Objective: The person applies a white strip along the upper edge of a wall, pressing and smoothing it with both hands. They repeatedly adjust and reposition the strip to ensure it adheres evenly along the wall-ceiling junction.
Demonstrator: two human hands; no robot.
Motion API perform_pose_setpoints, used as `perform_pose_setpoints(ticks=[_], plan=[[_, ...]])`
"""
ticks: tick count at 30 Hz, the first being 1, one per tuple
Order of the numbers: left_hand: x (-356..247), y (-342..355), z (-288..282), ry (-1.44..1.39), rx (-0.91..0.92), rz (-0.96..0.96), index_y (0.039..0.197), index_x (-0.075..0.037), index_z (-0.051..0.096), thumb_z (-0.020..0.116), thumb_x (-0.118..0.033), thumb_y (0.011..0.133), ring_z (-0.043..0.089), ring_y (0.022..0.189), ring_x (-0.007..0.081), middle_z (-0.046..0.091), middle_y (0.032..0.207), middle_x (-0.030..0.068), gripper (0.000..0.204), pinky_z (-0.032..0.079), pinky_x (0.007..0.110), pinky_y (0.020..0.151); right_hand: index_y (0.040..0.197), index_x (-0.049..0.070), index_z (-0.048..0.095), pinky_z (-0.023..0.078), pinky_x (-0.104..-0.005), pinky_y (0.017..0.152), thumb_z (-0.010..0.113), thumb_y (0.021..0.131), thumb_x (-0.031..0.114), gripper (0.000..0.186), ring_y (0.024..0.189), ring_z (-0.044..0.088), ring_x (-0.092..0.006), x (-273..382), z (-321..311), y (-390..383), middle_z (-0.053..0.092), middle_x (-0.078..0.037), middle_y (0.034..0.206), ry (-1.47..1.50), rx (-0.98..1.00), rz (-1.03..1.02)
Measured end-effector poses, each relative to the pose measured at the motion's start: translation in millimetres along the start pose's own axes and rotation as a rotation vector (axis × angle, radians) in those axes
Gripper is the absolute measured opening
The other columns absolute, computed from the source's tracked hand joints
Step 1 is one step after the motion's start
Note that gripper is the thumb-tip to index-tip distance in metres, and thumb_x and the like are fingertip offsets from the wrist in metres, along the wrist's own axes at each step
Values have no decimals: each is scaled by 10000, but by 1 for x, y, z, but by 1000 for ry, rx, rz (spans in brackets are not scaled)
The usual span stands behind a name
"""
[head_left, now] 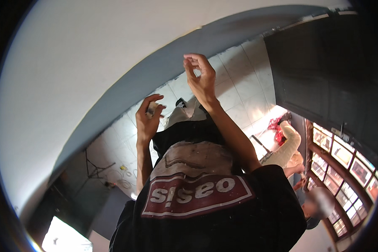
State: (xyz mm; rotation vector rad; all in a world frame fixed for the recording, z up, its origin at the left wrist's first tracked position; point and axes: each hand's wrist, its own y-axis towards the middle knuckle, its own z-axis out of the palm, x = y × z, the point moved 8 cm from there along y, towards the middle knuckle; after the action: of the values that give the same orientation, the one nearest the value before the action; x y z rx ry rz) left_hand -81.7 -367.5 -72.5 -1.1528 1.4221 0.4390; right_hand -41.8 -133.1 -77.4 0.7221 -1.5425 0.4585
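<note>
My left hand is raised over the floor beside the wall, its fingers curled round a small pale thing that I cannot make out. Higher up and to the right, my right hand reaches toward the painted wall. Its fingers and thumb are loosely bent with a gap between them, and nothing shows in them. In front of both hands is the wall, white above and with a grey-blue band along its lower part. The hands look apart from its surface.
Pale floor tiles run along the wall's foot. A dark door stands at the right, near a wood-framed glazed window. Another person is low beside it. At the left are a thin-legged stand and loose cables.
</note>
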Motion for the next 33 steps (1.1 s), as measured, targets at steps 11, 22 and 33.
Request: perform_pose_setpoints(ticks=[11,22,33], plan=[[-76,53,66,291,-190,179,1156,-58,736,757,-220,995,567,740,59,704,916,13,229,464,249,647,1135,42,689,594,-337,803,837,866,52,307,943,722,-246,4,-32,72,709,-115,1048,87,-300,-284],[-79,64,76,256,-212,107,1146,-33,724,733,-194,1004,675,837,120,726,1000,76,215,513,262,676,1052,41,702,578,-305,820,813,892,27,196,876,711,-182,-12,-22,75,715,-76,1020,201,-255,-123],[-103,69,90,229,-315,204,1206,-18,704,748,-227,984,742,910,190,746,1110,127,308,564,308,751,1021,64,694,545,-369,753,760,875,-24,183,895,675,-273,-12,-25,65,692,-79,962,239,-300,-204]])
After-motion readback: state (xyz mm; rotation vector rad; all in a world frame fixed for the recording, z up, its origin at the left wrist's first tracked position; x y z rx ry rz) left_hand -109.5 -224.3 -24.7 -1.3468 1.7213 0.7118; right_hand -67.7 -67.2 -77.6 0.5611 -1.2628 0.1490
